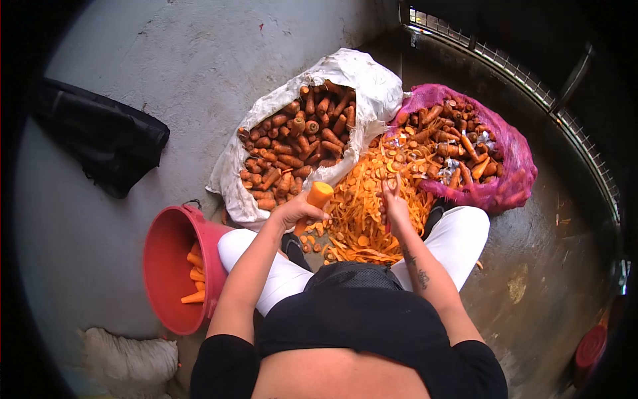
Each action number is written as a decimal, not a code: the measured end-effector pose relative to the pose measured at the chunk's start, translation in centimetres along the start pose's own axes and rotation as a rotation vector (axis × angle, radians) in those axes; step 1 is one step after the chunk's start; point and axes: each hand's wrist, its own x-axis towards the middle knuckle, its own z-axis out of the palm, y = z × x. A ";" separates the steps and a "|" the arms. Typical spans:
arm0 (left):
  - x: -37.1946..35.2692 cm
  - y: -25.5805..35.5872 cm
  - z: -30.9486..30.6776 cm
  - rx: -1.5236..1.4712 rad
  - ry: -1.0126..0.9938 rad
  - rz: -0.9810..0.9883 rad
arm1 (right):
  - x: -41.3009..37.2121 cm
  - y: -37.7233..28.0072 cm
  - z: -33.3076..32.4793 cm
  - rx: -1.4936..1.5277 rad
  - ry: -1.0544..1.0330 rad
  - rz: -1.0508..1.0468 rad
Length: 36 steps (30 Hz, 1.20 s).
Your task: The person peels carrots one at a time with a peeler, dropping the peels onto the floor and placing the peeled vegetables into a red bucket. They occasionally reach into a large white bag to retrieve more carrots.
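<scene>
My left hand [296, 209] is wrapped round a peeled orange carrot [320, 194], whose thick, cut end points up. To the right, my right hand [396, 207] is above the peel pile, two fingers raised; a small reddish thing shows at its palm side, too small to make out. Long orange peelings and round cut ends form a heap [362, 219] between my legs. Behind it, a white sack [372, 76] lies open, full of unpeeled carrots [289, 159]. At its right, a pink mesh sack [518, 159] holds more unpeeled carrots and scraps.
A red bucket [158, 266] tipped towards me at the left holds several peeled carrots [196, 274]. Black cloth [106, 133] lies at the upper left, a pale sack [129, 359] at the lower left. A red container [590, 347] stands at the lower right, near a metal grate [505, 66].
</scene>
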 end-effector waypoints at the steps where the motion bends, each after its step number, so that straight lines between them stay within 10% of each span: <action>1: -0.1 -0.6 -0.1 -0.023 0.001 0.022 | -0.6 -0.8 0.3 0.059 -0.037 0.056; 9: 1.8 -3.7 -0.1 -0.586 -0.427 0.125 | -1.1 -1.4 1.1 -0.023 -0.300 0.198; 10: 2.0 -4.0 0.0 -0.627 -0.366 0.102 | -0.6 -1.3 0.9 0.087 -0.332 0.289; 12: 2.3 -3.5 1.3 -0.535 -0.090 0.029 | 6.2 4.4 -0.1 -0.364 -0.160 -0.423; 15: 2.7 -4.1 1.1 -0.408 0.035 0.047 | 0.3 -0.2 1.2 -0.330 -0.138 -0.198; 21: 2.9 -4.8 1.8 -0.255 0.250 0.098 | 1.0 2.3 2.6 -0.269 -0.151 -0.643; 29: 4.5 -6.5 1.4 0.408 0.551 0.573 | -1.7 0.8 2.7 -0.287 -0.256 -0.559; 36: 3.3 -4.3 2.2 0.833 0.904 0.450 | -5.7 -0.3 3.4 -0.493 -0.317 -0.779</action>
